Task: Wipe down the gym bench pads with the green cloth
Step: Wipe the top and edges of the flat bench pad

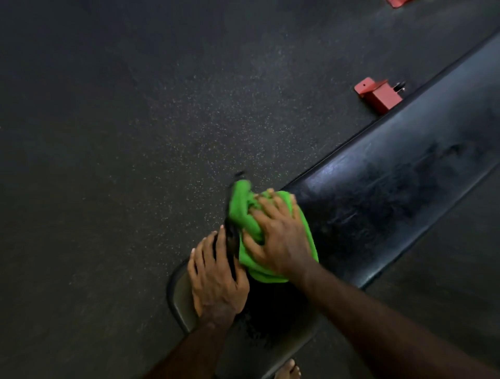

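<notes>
A long black bench pad (392,173) runs diagonally from the lower middle to the upper right, and its surface shows streaks. The bunched green cloth (244,213) lies on the pad's near end. My right hand (281,232) lies on top of the cloth with fingers spread and presses it onto the pad. Part of the cloth sticks out past the pad's left edge. My left hand (216,276) rests with fingers extended on the shorter seat pad (180,297), beside the gap between the two pads.
Dark speckled rubber floor (135,135) surrounds the bench. A red metal bench foot (378,94) stands on the floor beyond the long pad, and another red piece (396,2) shows at the top edge. A bare foot (288,370) is at the bottom.
</notes>
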The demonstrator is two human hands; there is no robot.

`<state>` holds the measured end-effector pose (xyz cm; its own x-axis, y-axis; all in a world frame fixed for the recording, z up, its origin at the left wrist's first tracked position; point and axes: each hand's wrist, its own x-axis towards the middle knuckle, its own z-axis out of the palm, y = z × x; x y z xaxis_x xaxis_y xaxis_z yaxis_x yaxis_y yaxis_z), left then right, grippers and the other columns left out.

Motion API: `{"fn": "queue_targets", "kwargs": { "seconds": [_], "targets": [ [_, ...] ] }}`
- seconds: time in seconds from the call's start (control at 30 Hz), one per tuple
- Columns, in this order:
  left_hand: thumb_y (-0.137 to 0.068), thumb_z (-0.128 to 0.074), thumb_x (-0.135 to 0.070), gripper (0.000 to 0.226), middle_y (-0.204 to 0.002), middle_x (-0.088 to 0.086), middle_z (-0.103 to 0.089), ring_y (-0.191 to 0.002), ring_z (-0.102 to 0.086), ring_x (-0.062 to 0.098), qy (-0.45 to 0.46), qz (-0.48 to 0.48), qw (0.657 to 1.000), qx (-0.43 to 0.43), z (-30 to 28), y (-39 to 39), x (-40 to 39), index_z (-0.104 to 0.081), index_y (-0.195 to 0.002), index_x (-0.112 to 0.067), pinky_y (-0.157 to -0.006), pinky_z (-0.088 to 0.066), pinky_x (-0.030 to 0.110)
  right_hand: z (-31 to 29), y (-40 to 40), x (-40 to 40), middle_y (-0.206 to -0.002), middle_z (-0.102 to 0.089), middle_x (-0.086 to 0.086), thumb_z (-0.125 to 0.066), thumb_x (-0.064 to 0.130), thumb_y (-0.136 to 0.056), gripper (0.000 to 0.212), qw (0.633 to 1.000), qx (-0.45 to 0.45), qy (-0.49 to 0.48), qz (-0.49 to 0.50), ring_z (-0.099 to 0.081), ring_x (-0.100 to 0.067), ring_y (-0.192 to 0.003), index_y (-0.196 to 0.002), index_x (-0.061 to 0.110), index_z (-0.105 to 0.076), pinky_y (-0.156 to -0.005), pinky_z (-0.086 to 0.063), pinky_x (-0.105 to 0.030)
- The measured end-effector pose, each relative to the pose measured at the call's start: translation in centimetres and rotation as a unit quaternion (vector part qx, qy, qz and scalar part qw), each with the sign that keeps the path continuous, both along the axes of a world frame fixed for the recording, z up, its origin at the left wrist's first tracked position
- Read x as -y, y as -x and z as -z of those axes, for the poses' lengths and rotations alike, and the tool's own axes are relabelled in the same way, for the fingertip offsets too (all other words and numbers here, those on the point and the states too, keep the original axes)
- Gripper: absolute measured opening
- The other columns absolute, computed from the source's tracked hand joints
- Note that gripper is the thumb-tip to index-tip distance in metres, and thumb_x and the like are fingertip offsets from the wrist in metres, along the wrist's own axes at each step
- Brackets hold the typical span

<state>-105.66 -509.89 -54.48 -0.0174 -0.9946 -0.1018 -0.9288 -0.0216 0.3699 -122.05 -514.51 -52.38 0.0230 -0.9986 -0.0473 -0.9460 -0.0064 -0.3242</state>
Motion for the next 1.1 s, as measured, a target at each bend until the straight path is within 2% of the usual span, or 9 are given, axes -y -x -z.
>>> {"fn": "queue_targets", "kwargs": {
  "seconds": [0.1, 0.23, 0.3, 0.43, 0.5, 0.67, 0.83, 0.9, 1.1],
  "targets": [
    [-0.098, -0.043, -0.043, 0.055, -0.141, 0.014, -0.056, -0.132, -0.048, 0.035, 0.01, -0.01, 1.0, 0.011, 0.1, 0.0, -0.1, -0.053, -0.144, -0.014, -0.114, -0.032, 0.056, 0.2, 4.6, 1.4, -0.151, -0.053, -0.002, -0.052, 0.061, -0.089, 0.062, 0.987, -0.047, -0.018, -0.153, -0.041, -0.027, -0.147, -0.142, 0.03, -0.059, -0.122, -0.025, -0.057],
    [-0.101, -0.042, -0.045, 0.059, -0.151, 0.002, -0.048, -0.139, -0.043, 0.026, -0.007, 0.005, 1.0, 0.012, -0.4, 0.1, 0.0, -0.04, -0.156, -0.024, -0.119, -0.026, 0.05, -0.1, 5.4, 3.5, -0.142, -0.057, -0.005, -0.057, 0.057, -0.087, 0.056, 0.986, -0.035, 0.003, 0.164, -0.045, -0.031, -0.141, -0.131, 0.022, -0.065, -0.119, -0.028, -0.058],
    [-0.1, -0.042, -0.045, 0.059, -0.151, 0.002, -0.048, -0.139, -0.044, 0.027, -0.009, 0.004, 1.0, 0.014, -0.2, 0.0, 0.0, -0.04, -0.156, -0.024, -0.119, -0.026, 0.05, -0.3, 1.9, 2.4, -0.144, -0.056, -0.006, -0.061, 0.052, -0.084, 0.047, 0.98, -0.014, 0.008, 0.199, -0.04, -0.033, -0.145, -0.12, 0.022, -0.068, -0.119, -0.026, -0.062],
    [-0.097, -0.042, -0.042, 0.056, -0.144, 0.012, -0.054, -0.135, -0.046, 0.033, 0.009, 0.003, 1.0, 0.013, 0.2, 0.0, -0.1, -0.052, -0.145, -0.014, -0.117, -0.028, 0.053, -0.4, 1.7, 0.1, -0.15, -0.054, -0.003, -0.059, 0.057, -0.085, 0.057, 0.994, -0.001, -0.009, -0.106, -0.041, -0.03, -0.147, -0.134, 0.027, -0.065, -0.122, -0.024, -0.061],
    [-0.1, -0.04, -0.044, 0.056, -0.143, 0.014, -0.055, -0.134, -0.046, 0.033, 0.018, 0.0, 1.0, 0.013, 0.0, 0.0, -0.2, -0.053, -0.144, -0.013, -0.117, -0.03, 0.054, -0.1, 4.3, 1.6, -0.148, -0.055, -0.003, -0.056, 0.06, -0.087, 0.062, 0.99, -0.037, -0.015, -0.136, -0.045, -0.027, -0.143, -0.14, 0.03, -0.06, -0.122, -0.026, -0.057],
    [-0.1, -0.04, -0.045, 0.06, -0.15, 0.002, -0.048, -0.139, -0.042, 0.026, 0.004, 0.002, 1.0, -0.002, -0.3, 0.2, 0.1, -0.041, -0.156, -0.023, -0.119, -0.024, 0.05, -0.4, 1.2, 1.9, -0.15, -0.052, -0.004, -0.06, 0.053, -0.085, 0.051, 0.978, -0.003, 0.011, 0.208, -0.039, -0.029, -0.146, -0.128, 0.025, -0.065, -0.124, -0.021, -0.058],
    [-0.091, -0.045, -0.04, 0.06, -0.142, 0.012, -0.055, -0.134, -0.048, 0.034, 0.027, 0.006, 1.0, -0.002, 0.6, -0.3, -0.2, -0.054, -0.143, -0.013, -0.118, -0.028, 0.052, 0.5, 0.2, -1.3, -0.151, -0.055, -0.005, -0.061, 0.056, -0.085, 0.057, 0.998, 0.012, 0.015, -0.064, -0.042, -0.031, -0.147, -0.131, 0.024, -0.068, -0.12, -0.026, -0.061],
    [-0.097, -0.043, -0.041, 0.054, -0.141, 0.013, -0.056, -0.133, -0.048, 0.033, 0.037, 0.003, 0.999, -0.002, 0.6, -0.2, -0.3, -0.057, -0.141, -0.013, -0.118, -0.029, 0.051, 0.5, 1.8, 0.0, -0.148, -0.057, -0.006, -0.059, 0.059, -0.086, 0.059, 0.996, -0.008, 0.013, -0.085, -0.047, -0.031, -0.143, -0.133, 0.025, -0.067, -0.121, -0.027, -0.059],
    [-0.099, -0.041, -0.032, 0.054, -0.151, 0.002, -0.053, -0.14, -0.046, 0.022, 0.02, -0.011, 0.994, -0.105, -0.7, -0.8, 0.0, -0.048, -0.152, -0.022, -0.122, -0.029, 0.044, -0.2, -5.4, -1.3, -0.156, -0.048, -0.003, -0.058, 0.054, -0.083, 0.055, 0.98, 0.049, 0.007, 0.194, -0.032, -0.03, -0.151, -0.131, 0.028, -0.065, -0.125, -0.015, -0.061]
  ]
}}
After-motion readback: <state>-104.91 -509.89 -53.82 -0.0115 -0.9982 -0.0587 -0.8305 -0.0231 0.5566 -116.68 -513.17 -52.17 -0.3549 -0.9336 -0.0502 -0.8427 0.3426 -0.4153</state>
